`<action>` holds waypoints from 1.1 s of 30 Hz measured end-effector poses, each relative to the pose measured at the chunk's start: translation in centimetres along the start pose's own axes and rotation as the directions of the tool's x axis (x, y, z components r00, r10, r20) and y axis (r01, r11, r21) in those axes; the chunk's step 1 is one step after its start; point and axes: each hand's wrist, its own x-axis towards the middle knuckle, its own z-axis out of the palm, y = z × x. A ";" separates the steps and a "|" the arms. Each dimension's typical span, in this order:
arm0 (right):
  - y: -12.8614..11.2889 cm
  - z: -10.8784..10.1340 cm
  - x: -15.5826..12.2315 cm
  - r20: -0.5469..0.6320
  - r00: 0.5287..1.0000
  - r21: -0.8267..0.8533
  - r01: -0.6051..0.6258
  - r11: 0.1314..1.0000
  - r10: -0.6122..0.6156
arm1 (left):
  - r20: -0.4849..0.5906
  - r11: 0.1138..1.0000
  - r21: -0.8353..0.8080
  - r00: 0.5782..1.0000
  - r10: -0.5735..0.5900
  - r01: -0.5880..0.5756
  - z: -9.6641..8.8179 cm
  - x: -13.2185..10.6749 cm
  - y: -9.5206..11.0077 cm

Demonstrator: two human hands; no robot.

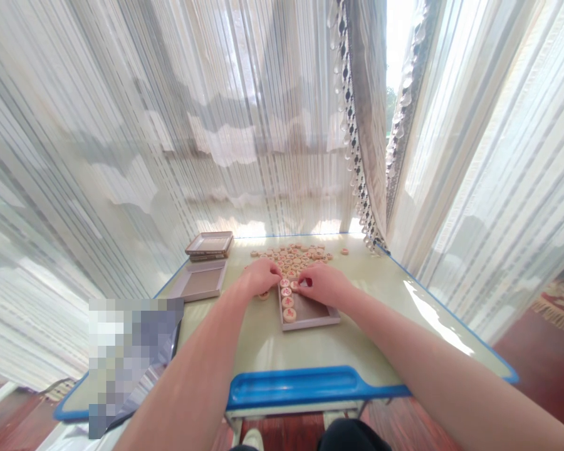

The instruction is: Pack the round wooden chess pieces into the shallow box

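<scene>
1. While both forearms stretch out over the table (pixel 310 351), the left hand (pixel 262 275) and the right hand (pixel 322 283) meet at the far end of a shallow tray (pixel 316 321).
2. The left hand lies palm down with its fingers curled, just beside the tray's far left corner. I cannot tell whether it grips anything.
3. The right hand is also curled, with its fingertips pressed down at the tray's far edge and touching a disc there. Whether it pinches that disc is too small to tell.
4. A column of round chess pieces (pixel 287 302) lies inside the tray along its left wall, with the red markings facing up.
5. Beyond the hands, a loose heap of pieces (pixel 294 255) is spread on the table. One stray disc (pixel 344 251) lies apart to its right.
6. To the left lies a flat lid (pixel 202 280), and behind it are stacked boxes (pixel 210 243).
7. Sheer curtains (pixel 169 125) hang around the table on three sides.
</scene>
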 end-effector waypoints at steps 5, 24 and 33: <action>2.3 -1.3 0.3 -0.140 0.983 0.018 -0.118 0.993 0.119 | -0.017 1.000 -0.012 1.000 -0.014 0.013 0.0 -0.1 0.0; 0.6 0.3 0.3 0.010 0.995 0.030 0.101 0.994 -0.102 | 0.008 1.000 0.021 1.000 0.009 -0.010 0.1 0.0 0.2; 1.1 0.2 0.3 -0.027 0.994 0.057 0.107 0.993 -0.105 | 0.007 1.000 -0.025 1.000 0.007 -0.007 0.1 -0.1 0.3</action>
